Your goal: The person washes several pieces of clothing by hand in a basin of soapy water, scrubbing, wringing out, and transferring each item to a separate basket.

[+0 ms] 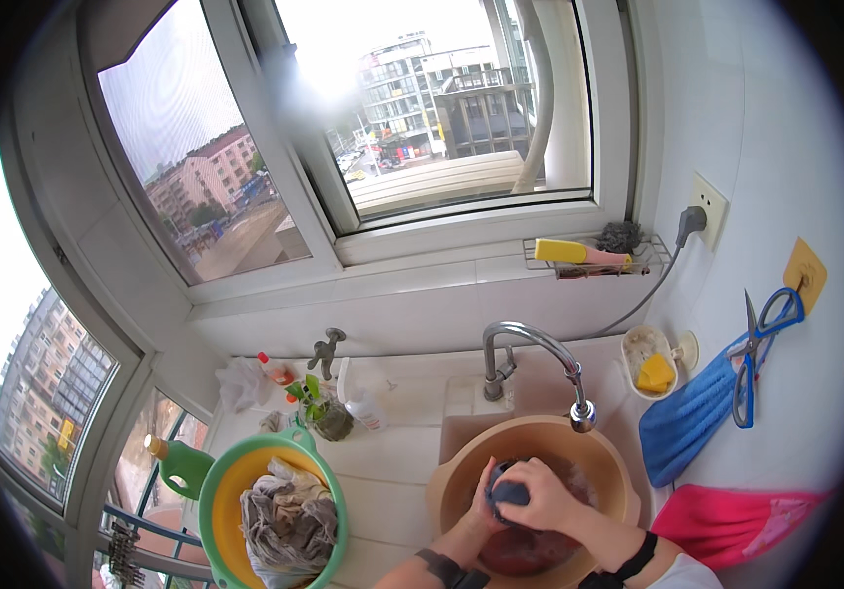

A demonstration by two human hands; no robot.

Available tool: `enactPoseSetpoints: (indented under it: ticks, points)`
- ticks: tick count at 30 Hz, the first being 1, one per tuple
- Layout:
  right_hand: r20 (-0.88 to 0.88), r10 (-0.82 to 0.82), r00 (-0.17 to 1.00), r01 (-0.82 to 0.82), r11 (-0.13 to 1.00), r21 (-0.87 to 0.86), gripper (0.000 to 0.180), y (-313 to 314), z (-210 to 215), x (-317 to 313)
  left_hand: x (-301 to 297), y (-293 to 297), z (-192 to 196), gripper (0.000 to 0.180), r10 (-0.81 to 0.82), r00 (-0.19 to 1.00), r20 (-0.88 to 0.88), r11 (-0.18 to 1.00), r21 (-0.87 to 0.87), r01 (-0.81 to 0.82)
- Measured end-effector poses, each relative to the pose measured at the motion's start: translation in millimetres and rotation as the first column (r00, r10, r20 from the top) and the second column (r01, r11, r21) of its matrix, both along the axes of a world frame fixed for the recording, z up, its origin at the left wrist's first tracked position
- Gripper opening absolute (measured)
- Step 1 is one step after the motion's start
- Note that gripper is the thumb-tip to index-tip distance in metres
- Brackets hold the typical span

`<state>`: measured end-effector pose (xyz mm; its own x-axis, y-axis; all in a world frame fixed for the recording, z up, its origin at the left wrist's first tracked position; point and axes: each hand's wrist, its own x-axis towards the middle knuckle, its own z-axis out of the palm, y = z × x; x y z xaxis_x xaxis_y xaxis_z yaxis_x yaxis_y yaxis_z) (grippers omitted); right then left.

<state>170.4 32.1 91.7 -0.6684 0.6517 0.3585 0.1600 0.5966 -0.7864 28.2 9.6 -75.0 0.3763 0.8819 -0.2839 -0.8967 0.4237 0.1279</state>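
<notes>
Daylight pours through the corner windows onto a white tiled bench (392, 471) that runs under the sill. At its right end a tan basin (461, 461) sits beneath the curved metal tap (530, 344), nearly touching the spout. Both hands are down inside it: the left hand (489, 503) and the right hand (544, 496) are clamped together on a dark blue cloth (510, 491), each grip closed around it just over the reddish water.

I reckon splashing is the main risk; the basin is crowded against the right wall, where a blue towel (687, 417) and scissors (761, 348) hang, and a plug (689, 221) sits in its socket higher up. A hard wring could throw water that way. The tap head also hangs close above the knuckles.

Open room lies to the left, between the basin and a green tub (220, 471) of grey laundry (284, 525) at the bench's near edge.
</notes>
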Motion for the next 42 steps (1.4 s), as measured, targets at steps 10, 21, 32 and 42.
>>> enactPoseSetpoints:
  ticks: [10,21,32,42]
  points:
    - [0.286,-0.246,0.926,0.189,0.959,0.212,0.063,-27.5,-28.0,-6.4,30.1,2.4,49.6,0.052,0.067,0.961,-0.267,0.982,-0.154,-0.111]
    - [-0.01,-0.508,0.861,0.508,0.861,0.016,0.038,-1.8,-83.1,-11.5,32.0,-8.3,11.7,0.046,0.085,0.922,-0.377,0.986,-0.098,-0.131]
    - [0.486,-0.564,0.668,0.724,0.643,-0.25,0.035,73.0,-160.1,46.4,-0.7,-2.8,7.4,0.065,-0.216,-0.272,-0.938,0.974,-0.227,0.01]
    - [0.849,-0.36,0.386,0.337,0.912,0.234,0.067,37.1,-197.6,29.4,41.0,2.3,-19.2,0.078,0.055,-0.857,-0.513,0.736,-0.559,0.382]
